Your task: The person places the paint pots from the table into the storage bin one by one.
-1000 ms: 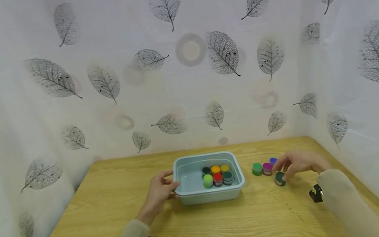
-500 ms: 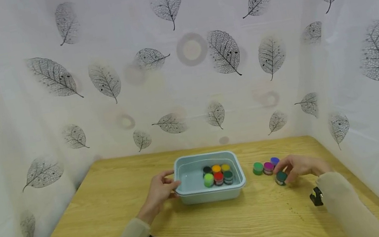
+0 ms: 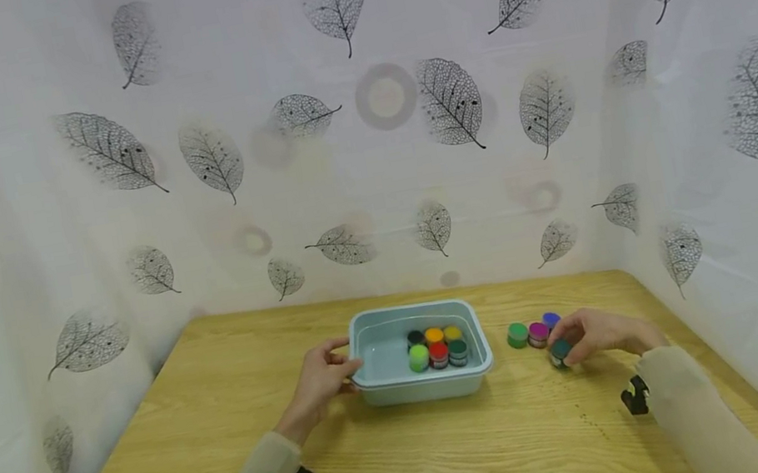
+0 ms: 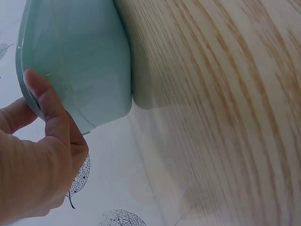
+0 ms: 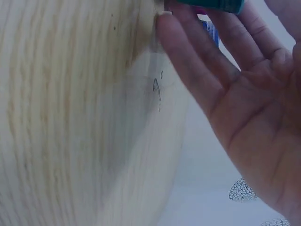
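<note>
My left hand [image 3: 325,379] grips the left end of a pale blue-green plastic tub [image 3: 421,390], thumb and fingers on either side of its rim in the left wrist view. Inside the tub several small round jars with coloured tops stand together, among them a lime green jar [image 3: 419,358] and a red jar [image 3: 439,355]. To the right, my right hand [image 3: 597,333] pinches a dark teal jar [image 3: 560,353] by its sides, low over the table. Part of that teal jar [image 5: 221,4] shows at the top of the right wrist view.
Just behind the right hand, a green jar [image 3: 517,335], a purple jar [image 3: 538,334] and a blue jar [image 3: 551,320] stand on the wooden table [image 3: 418,458]. A white curtain [image 3: 311,198] printed with leaves hangs round the back and sides.
My right fingers have closed in on the teal jar, which now tilts slightly. The left hand keeps its hold on the tub. The whole head view has shifted a little.
</note>
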{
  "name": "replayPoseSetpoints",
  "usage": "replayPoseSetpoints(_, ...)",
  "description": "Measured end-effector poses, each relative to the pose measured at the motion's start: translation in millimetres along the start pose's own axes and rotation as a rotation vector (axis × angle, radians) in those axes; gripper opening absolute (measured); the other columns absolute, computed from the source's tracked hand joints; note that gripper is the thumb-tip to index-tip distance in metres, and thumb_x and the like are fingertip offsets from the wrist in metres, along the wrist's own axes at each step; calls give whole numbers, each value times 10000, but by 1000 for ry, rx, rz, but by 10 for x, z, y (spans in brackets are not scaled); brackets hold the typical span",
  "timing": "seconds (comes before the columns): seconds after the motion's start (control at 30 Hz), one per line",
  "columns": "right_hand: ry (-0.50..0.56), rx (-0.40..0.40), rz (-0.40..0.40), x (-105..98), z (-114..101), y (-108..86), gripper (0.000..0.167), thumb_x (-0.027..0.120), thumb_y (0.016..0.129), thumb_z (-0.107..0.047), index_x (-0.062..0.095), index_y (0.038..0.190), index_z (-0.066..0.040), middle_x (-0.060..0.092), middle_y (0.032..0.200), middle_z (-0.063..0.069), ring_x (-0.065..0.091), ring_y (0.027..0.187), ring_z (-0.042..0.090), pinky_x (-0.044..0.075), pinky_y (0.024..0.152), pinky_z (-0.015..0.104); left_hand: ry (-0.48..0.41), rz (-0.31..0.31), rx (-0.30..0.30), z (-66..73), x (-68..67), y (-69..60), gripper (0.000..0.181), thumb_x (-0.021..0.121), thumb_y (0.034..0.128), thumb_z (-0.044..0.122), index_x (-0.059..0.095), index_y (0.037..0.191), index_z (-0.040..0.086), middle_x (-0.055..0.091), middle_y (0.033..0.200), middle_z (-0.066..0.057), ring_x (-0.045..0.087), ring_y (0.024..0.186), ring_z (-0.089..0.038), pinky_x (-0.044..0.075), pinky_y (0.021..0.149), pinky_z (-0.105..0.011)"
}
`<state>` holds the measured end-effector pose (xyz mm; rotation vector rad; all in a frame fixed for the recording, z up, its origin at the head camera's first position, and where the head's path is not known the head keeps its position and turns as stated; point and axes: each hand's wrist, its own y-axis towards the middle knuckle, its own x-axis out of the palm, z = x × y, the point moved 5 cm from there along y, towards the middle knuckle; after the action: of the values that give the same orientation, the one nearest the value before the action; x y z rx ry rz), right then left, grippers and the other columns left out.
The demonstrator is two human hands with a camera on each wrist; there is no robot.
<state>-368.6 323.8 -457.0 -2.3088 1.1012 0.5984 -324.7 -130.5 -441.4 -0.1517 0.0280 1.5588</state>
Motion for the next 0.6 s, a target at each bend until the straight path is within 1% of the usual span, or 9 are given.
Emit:
replayPoseSetpoints(0.07,35,-9,-4,8,-4,-4,375,770,816,-103,646,1154,3,669,1132,104,607,1055,210,548,868,303,1,-3,-4,12,0,-1,503,676,856,-72,527,1337,-69,521,856,-89,618,628,-167,611,562,-328)
replayPoseSetpoints(0.17,87,-27,-5,19,-19,-7,386,740,836,-94,618,1181,28,664,1135,111,623,1036,201,568,852,313,-1,-2,-2,-39,-8,38,511,687,856,-56,530,1343,-52,518,865,-82,611,632,-161,614,570,-338)
replayPoseSetpoints(0.27,119,-22,10,28,-40,2,390,730,850,-115,608,1192,26,649,1138,120,627,1015,196,581,834,319,5,2,4,-66,-9,54,502,692,858,-45,543,1337,-35,523,867,-79,609,627,-161,615,568,-345)
replayPoseSetpoints(0.33,133,-21,23,39,-66,22,391,728,861,-137,602,1197,20,625,1159,127,619,1010,201,577,831,323,6,5,9,-69,-10,54,491,692,857,-46,554,1329,-30,525,862,-78,608,622,-163,611,558,-339)
replayPoseSetpoints(0.47,163,-30,32,74,-149,83,442,741,860,-154,580,1232,25,595,1203,186,619,1015,225,592,839,360,5,9,10,-62,-8,37,479,688,853,-57,562,1315,-33,524,849,-75,605,623,-169,605,541,-325)
replayPoseSetpoints(0.53,168,-46,32,93,-200,114,457,745,861,-153,573,1242,29,604,1205,204,621,1018,226,594,844,362,2,11,8,-53,-5,29,480,686,852,-59,562,1315,-33,522,849,-74,605,626,-168,602,538,-315)
replayPoseSetpoints(0.6,169,-58,37,109,-245,143,451,750,857,-148,577,1237,23,617,1193,192,620,1019,226,592,842,349,-1,13,5,-47,-3,23,482,686,852,-59,561,1317,-32,521,850,-74,604,625,-165,596,530,-300)
